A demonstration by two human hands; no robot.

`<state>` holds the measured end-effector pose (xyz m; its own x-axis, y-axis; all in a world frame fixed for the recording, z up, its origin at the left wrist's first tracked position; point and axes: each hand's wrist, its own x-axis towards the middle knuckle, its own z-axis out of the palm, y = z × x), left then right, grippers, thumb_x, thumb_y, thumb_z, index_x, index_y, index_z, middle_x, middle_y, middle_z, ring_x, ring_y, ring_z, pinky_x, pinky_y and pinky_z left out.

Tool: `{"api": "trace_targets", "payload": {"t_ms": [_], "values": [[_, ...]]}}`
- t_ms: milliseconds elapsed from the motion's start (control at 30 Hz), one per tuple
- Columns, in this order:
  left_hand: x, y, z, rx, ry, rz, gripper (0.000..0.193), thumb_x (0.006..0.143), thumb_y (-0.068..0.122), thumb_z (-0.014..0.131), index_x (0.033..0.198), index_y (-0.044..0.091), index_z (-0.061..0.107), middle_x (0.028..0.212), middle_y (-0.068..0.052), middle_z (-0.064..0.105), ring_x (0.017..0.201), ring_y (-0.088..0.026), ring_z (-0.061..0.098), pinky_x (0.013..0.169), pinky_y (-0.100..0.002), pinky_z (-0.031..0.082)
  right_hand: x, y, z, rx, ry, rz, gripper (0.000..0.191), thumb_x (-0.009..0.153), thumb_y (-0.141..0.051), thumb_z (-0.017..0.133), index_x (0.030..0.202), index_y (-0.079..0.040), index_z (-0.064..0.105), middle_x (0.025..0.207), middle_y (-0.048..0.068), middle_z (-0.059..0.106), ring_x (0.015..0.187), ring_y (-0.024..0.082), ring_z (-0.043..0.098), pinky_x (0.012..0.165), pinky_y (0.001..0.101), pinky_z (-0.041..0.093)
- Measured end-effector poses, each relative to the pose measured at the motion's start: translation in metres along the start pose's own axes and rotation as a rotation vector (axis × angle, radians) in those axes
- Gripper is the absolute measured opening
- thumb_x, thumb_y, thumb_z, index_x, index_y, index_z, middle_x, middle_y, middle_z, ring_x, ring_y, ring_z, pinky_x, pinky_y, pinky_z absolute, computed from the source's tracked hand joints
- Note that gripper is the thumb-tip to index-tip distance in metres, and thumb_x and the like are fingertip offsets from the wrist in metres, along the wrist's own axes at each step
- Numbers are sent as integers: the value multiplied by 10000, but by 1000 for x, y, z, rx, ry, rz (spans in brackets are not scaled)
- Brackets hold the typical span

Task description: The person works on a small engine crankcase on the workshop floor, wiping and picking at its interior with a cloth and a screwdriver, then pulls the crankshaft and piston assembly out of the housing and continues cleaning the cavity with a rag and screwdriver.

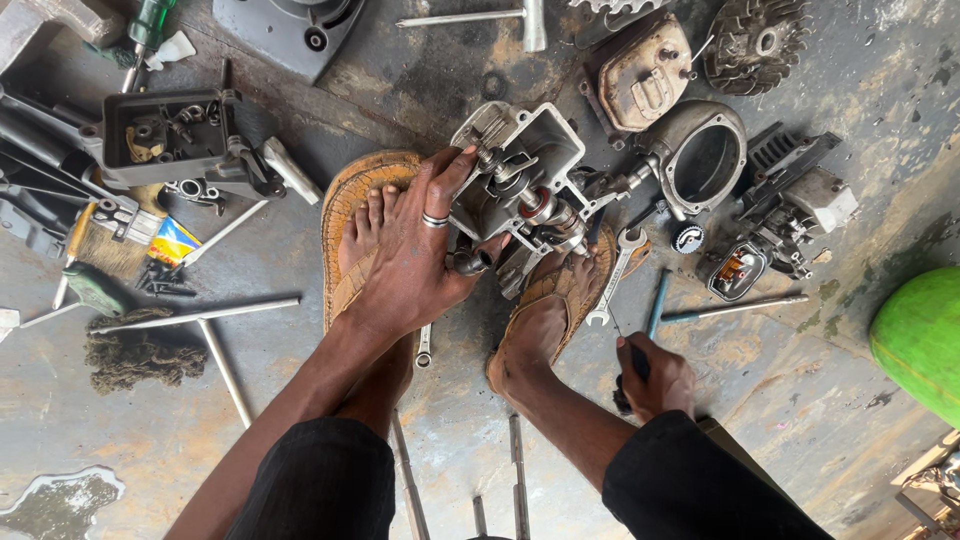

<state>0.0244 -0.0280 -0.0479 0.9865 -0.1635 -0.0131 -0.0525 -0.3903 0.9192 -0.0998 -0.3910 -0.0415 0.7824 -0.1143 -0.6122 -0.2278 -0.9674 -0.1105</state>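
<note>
Concrete floor (300, 420) strewn with parts, and the engine block (525, 185) sits mid-scene, pinned between both sandalled feet. Left hand (415, 255) is right on it, fingers spread and clamped against the block's left side, thumb underneath. Right hand (655, 375) sits well below and right of the block, fist closed round a dark-handled tool (632, 375). A combination spanner (615, 275) lies between them, long axis pointing up toward the block.

Tool (628, 378) mostly hidden in right hand (655, 375)

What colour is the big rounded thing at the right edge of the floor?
Green, with a faint paler stripe; the rounded object shows in the head view, cut off by the frame edge.
</note>
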Motion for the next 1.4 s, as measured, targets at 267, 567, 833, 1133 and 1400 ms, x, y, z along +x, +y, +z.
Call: {"api": "trace_targets", "payload": {"t_ms": [267, 567, 833, 1133, 1400], "values": [[2, 6, -8, 41, -12, -7, 905, 913, 307, 832, 1586, 89, 268, 1497, -218, 452, 1335, -407, 539, 1100, -552, 406, -27, -4, 16, 186, 84, 86, 146, 1004, -240, 609, 1048, -126, 689, 603, 110, 647, 497, 234, 646, 490, 404, 482], [-7, -13, 2, 29, 35, 36, 886, 952, 276, 828, 1602, 68, 262, 1554, -246, 410, 1432, -442, 476, 1161, -561, 404, -35, -7, 24, 344, 114, 95, 153, 1004, -198, 625, 1105, -85, 648, 645, 114, 639, 513, 217, 638, 476, 379, 463], [-2, -7, 12, 47, 12, 32, 924, 919, 268, 855, 1601, 95, 257, 1555, -230, 429, 1398, -433, 509, 1157, -557, 402, 17, -28, -26, 399, 191, -75, 191, 1005, -161, 640, 1157, -49, 611, 682, 118, 632, 527, 201, 630, 464, 357, 447], [-10, -8, 23, 49, -23, -8, 923, 935, 257, 838, 1611, 95, 230, 1545, -257, 421, 1391, -444, 502, 1158, -563, 381, 94, -97, -87, -155, 197, -696, 325, 940, -83, 707, 1260, -131, 738, 815, 80, 680, 551, 175, 617, 464, 348, 532], [-8, -14, 29, -15, -22, 3, 884, 937, 226, 822, 1592, 70, 249, 1548, -267, 416, 1422, -449, 486, 1181, -565, 378, 90, -33, -93, 21, 383, -444, 121, 1005, -118, 759, 1120, -83, 771, 954, 59, 707, 665, 168, 673, 562, 323, 532]]}}
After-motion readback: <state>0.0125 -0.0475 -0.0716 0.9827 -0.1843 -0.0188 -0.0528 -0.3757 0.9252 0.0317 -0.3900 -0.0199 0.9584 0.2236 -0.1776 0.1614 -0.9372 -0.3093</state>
